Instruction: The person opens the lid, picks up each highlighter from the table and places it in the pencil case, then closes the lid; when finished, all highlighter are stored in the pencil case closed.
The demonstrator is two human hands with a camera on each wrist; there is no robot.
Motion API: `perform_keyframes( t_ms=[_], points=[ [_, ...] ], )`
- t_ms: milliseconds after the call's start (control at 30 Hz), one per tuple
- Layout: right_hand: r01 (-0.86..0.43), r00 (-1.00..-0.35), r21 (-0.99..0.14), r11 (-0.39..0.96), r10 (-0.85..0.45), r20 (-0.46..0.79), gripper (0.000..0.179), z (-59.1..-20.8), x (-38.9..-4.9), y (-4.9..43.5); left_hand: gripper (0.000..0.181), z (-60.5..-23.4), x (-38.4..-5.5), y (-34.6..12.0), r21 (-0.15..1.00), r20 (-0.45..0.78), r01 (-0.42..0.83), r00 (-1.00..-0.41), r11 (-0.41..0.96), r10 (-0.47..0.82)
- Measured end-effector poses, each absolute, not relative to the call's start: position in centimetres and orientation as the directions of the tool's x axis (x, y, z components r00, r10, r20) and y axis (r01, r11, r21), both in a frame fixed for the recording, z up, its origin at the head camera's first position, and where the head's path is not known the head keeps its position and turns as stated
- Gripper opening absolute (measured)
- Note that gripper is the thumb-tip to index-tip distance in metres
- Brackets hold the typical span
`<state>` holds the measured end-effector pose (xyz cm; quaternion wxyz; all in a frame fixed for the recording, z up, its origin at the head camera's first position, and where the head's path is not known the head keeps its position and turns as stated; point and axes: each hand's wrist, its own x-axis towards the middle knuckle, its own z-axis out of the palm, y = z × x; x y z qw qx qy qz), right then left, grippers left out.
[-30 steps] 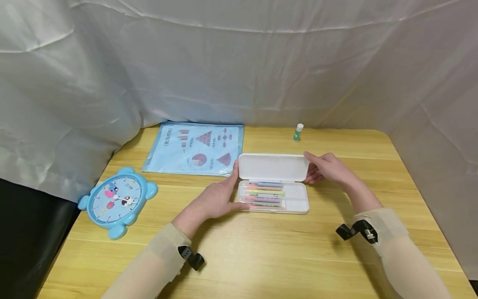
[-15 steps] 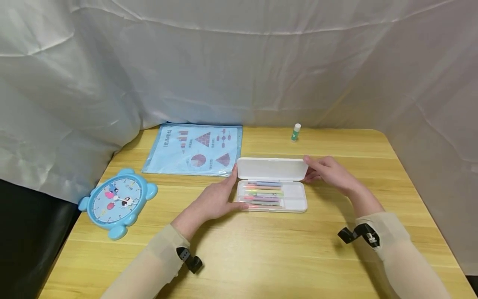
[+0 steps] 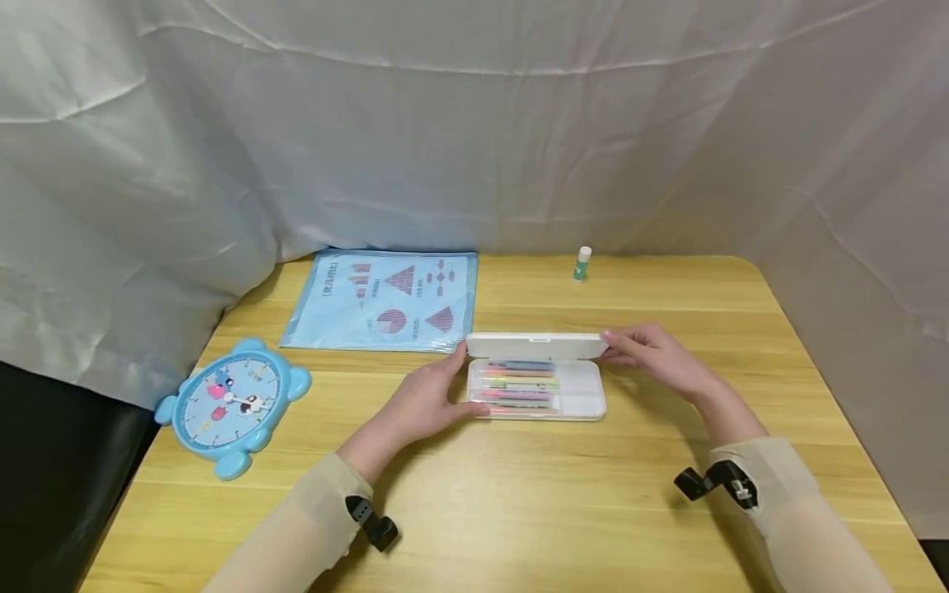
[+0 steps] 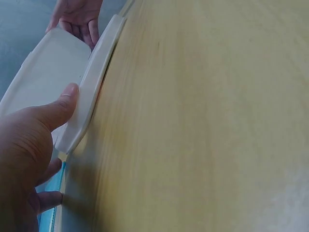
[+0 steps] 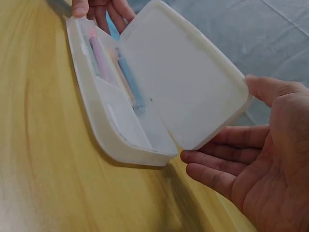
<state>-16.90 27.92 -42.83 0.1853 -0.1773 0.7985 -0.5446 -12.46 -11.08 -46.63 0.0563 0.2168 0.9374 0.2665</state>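
Observation:
A white pencil case [image 3: 582, 403] lies on the table, its hinged lid [image 3: 534, 346] standing steeply at the back. Several coloured pens [image 3: 519, 385] lie in the left part of the base. My left hand [image 3: 418, 403] holds the base at its left end, thumb on the near rim and fingers spread round the far corner. At the lid's right end, my right hand [image 3: 656, 358] pinches the edge. In the right wrist view its thumb is on the lid's free edge [image 5: 246, 94], with the other fingers behind and below the lid.
A blue printed packet [image 3: 381, 301] lies behind the left hand. To the left is a blue toy clock [image 3: 233, 399]. A glue stick [image 3: 582, 263] stands near the back edge of the wooden table [image 3: 556, 511]. A grey curtain [image 3: 460, 148] hangs behind.
The lid has swung up and forward toward the base, looking narrower now. My right hand has moved with it, while my left hand stays at the base's left end.

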Motion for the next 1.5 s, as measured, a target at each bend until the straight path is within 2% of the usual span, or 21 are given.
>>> perform_keyframes(
  t_ms=[300, 533, 633, 767, 867, 1167, 1367, 1500],
  points=[
    [-0.105, -0.852, -0.937, 0.333, -0.517, -0.088, 0.048, -43.4, -16.2, 28.1, 0.115, -46.8, -12.2, -11.1, 0.554, 0.044, 0.358, -0.914, 0.752, 0.402],
    [-0.144, -0.861, -0.918, 0.370, -0.504, -0.068, 0.044, -43.8, -15.5, 28.3, 0.110, -46.5, -12.5, -11.2, 0.572, 0.070, 0.394, -0.898, 0.720, 0.435],
    [-0.166, -0.863, -0.903, 0.397, -0.502, -0.062, 0.042, -43.8, -15.3, 28.3, 0.099, -46.3, -12.6, -11.4, 0.577, 0.074, 0.405, -0.891, 0.709, 0.449],
    [-0.161, -0.862, -0.897, 0.413, -0.501, -0.076, 0.044, -43.9, -15.1, 28.4, 0.073, -45.9, -13.1, -11.6, 0.607, 0.100, 0.430, -0.876, 0.668, 0.472],
    [-0.157, -0.862, -0.894, 0.420, -0.501, -0.084, 0.045, -44.0, -15.0, 28.5, 0.064, -45.8, -13.5, -11.7, 0.618, 0.126, 0.443, -0.871, 0.650, 0.474],
    [-0.115, -0.853, -0.907, 0.406, -0.508, -0.119, 0.046, -44.1, -14.7, 28.6, 0.070, -45.5, -13.7, -12.0, 0.641, 0.104, 0.425, -0.873, 0.639, 0.476],
    [-0.050, -0.852, -0.926, 0.374, -0.500, -0.156, 0.060, -44.7, -14.5, 28.7, 0.079, -45.4, -13.6, -12.3, 0.685, 0.067, 0.402, -0.866, 0.608, 0.496],
    [-0.061, -0.842, -0.934, 0.351, -0.521, -0.141, 0.069, -45.2, -14.4, 28.8, 0.085, -45.5, -13.6, -12.3, 0.693, 0.036, 0.385, -0.863, 0.609, 0.503]
  ],
)
